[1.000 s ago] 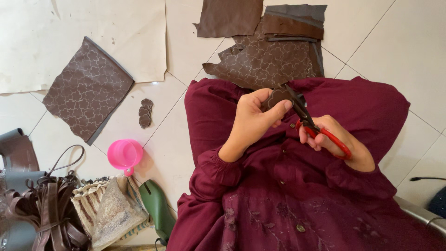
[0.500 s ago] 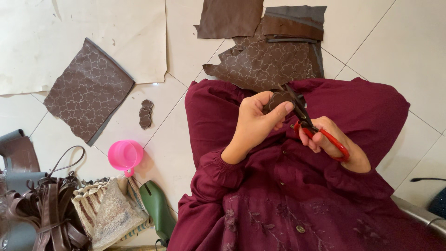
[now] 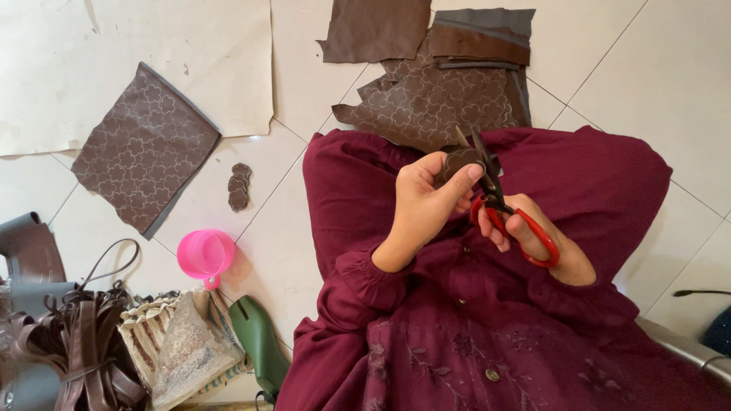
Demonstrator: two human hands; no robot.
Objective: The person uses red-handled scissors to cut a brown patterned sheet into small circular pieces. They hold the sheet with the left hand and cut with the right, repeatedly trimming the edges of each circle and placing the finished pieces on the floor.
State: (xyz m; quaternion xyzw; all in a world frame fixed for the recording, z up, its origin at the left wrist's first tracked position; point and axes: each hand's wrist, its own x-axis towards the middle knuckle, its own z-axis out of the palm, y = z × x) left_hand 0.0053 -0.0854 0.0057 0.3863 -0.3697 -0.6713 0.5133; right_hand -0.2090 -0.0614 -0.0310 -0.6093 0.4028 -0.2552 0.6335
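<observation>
My left hand [image 3: 426, 199] pinches a small brown leather piece [image 3: 458, 161] between thumb and fingers, held above my lap. My right hand [image 3: 533, 236] grips red-handled scissors [image 3: 502, 205], whose dark blades open around the edge of that piece. Both hands are over my maroon garment [image 3: 472, 320]. A large patterned brown leather sheet [image 3: 434, 103] with cut-out edges lies on the tiled floor just beyond my knees. A few small cut leather shapes [image 3: 239, 187] lie stacked on the floor to the left.
Another patterned leather sheet [image 3: 145, 148] lies at left on cream paper [image 3: 137, 53]. Plain brown pieces [image 3: 377, 29] and grey-brown pieces [image 3: 483, 34] lie at top. A pink cup [image 3: 205, 255], a green tool handle [image 3: 257, 342], a woven bag [image 3: 179, 346] and leather straps [image 3: 84, 350] crowd the lower left.
Both hands have lifted slightly and the scissor blades have worked further around the small leather piece, which my left hand has turned a little.
</observation>
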